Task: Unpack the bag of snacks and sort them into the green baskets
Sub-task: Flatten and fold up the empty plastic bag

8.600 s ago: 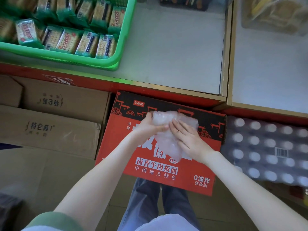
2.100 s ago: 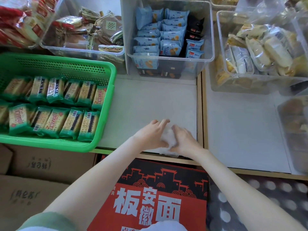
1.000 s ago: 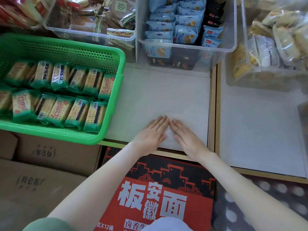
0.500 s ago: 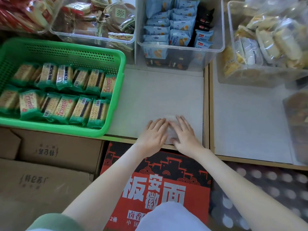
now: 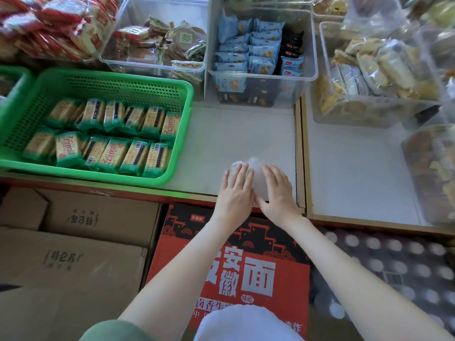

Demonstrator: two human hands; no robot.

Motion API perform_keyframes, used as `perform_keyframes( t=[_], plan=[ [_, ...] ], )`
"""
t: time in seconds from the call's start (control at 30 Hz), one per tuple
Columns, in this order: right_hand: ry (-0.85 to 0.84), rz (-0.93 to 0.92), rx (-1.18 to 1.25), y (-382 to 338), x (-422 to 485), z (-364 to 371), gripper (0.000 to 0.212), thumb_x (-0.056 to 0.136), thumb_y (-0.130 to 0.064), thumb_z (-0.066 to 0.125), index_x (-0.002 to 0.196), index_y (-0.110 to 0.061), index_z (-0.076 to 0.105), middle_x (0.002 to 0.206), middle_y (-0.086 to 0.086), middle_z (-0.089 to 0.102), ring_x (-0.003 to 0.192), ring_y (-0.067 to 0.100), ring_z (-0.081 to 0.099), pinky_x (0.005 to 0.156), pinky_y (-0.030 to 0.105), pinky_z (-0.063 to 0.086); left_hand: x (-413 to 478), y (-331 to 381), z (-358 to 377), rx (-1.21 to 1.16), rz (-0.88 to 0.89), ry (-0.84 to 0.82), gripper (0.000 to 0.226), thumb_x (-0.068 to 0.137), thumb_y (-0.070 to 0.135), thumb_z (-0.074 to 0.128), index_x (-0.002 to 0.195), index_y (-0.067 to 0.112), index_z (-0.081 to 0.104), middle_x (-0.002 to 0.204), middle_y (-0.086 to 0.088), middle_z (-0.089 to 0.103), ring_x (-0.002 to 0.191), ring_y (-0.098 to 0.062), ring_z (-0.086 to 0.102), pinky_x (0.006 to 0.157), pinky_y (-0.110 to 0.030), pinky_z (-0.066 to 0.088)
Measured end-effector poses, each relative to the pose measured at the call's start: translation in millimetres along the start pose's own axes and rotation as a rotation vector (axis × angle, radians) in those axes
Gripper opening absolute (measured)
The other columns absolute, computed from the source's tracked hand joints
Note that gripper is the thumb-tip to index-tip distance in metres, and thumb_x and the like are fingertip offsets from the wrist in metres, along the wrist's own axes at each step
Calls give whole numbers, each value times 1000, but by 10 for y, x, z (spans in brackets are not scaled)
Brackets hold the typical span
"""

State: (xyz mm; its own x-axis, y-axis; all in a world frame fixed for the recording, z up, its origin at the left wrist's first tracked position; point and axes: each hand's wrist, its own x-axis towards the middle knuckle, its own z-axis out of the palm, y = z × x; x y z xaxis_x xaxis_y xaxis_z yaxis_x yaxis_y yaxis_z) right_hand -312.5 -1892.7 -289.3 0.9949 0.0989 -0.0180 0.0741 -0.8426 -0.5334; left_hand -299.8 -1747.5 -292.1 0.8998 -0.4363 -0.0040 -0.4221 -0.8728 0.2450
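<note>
A crumpled clear plastic bag (image 5: 257, 177) lies folded small on the white shelf (image 5: 234, 134) near its front edge. My left hand (image 5: 236, 190) and my right hand (image 5: 277, 190) press flat on it side by side, fingers straight, and cover most of it. To the left stands a green basket (image 5: 183, 134) holding two rows of green-wrapped cracker packs (image 5: 108, 139). The corner of a second green basket (image 5: 14, 80) shows at the far left.
Clear bins of snacks line the back: brown packs (image 5: 160, 45), blue packs (image 5: 256, 50), yellow packs (image 5: 374, 70). A wooden divider (image 5: 301, 153) bounds the shelf on the right. Below are brown cartons (image 5: 73, 254), a red noodle box (image 5: 229, 267) and wrapped bottles (image 5: 394, 267).
The bag went from being crumpled between both hands over the red box to lying on the shelf. Over the last second the hands keep pressing it flat, shifting slightly.
</note>
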Motion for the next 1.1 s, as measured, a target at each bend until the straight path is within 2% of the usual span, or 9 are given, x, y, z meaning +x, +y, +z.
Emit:
perform_keyframes(
  t=[0.17,0.3,0.47,0.6,0.7,0.77,0.83,0.93,1.1],
  plan=[
    [-46,105,72,-54,-52,-42,97,88,-29,67,152,-27,-6,160,7,1,148,22,-1,119,44,12,-75,25,-59,39,-43,13,74,79,23,76,142,1,43,146,-21,43,136,-35,40,106,-53,36],
    [-170,379,415,-75,-97,-106,109,88,-19,69,149,-32,-21,158,10,18,142,26,27,109,39,32,-117,-34,-88,-66,-33,10,85,90,22,65,153,9,11,159,-21,12,147,-35,9,115,-56,15],
    [-202,400,470,-73,-83,-109,53,92,-20,64,138,-17,38,139,1,45,132,20,41,98,30,38,-73,-119,-5,92,107,75,114,70,21,80,153,21,1,158,-17,3,145,-36,8,112,-60,12],
    [-161,251,483,-73,-70,-62,51,94,-19,60,141,-10,43,143,5,45,134,19,40,108,29,33,103,-127,-100,9,-43,-49,75,85,22,69,148,15,29,135,-16,48,117,-35,49,93,-40,42],
    [-173,196,547,-51,-3,-166,65,85,-32,71,141,-26,39,144,-8,39,133,9,34,110,30,29,196,-138,-233,-440,-245,-30,24,87,21,67,104,9,56,93,-6,62,84,-25,58,69,-29,46],
    [-196,142,460,36,81,-242,69,75,-44,75,134,-38,40,140,-8,42,132,17,35,110,45,32,225,-146,-312,-785,-376,-58,20,84,22,72,88,14,54,77,3,58,68,-15,55,57,-19,41],
    [-200,160,416,111,187,-323,59,72,-47,76,122,-41,45,126,-7,48,122,23,42,103,51,37,233,-159,-360,-1137,-489,-105,22,84,20,74,99,13,60,87,1,66,78,-17,64,64,-23,52],
    [-231,230,508,148,379,-454,41,74,-37,80,105,-32,53,106,-5,57,104,18,53,83,30,47,252,-198,-337,-1414,-592,-128,24,86,15,72,108,11,63,97,-4,71,88,-21,69,73,-32,57],
    [-295,215,241,150,661,-365,60,77,-43,76,115,-20,35,103,0,48,88,19,51,72,33,43,434,-192,-161,-1252,-670,-71,20,90,19,66,108,15,59,100,-5,68,90,-22,66,71,-29,55]
  ],
)
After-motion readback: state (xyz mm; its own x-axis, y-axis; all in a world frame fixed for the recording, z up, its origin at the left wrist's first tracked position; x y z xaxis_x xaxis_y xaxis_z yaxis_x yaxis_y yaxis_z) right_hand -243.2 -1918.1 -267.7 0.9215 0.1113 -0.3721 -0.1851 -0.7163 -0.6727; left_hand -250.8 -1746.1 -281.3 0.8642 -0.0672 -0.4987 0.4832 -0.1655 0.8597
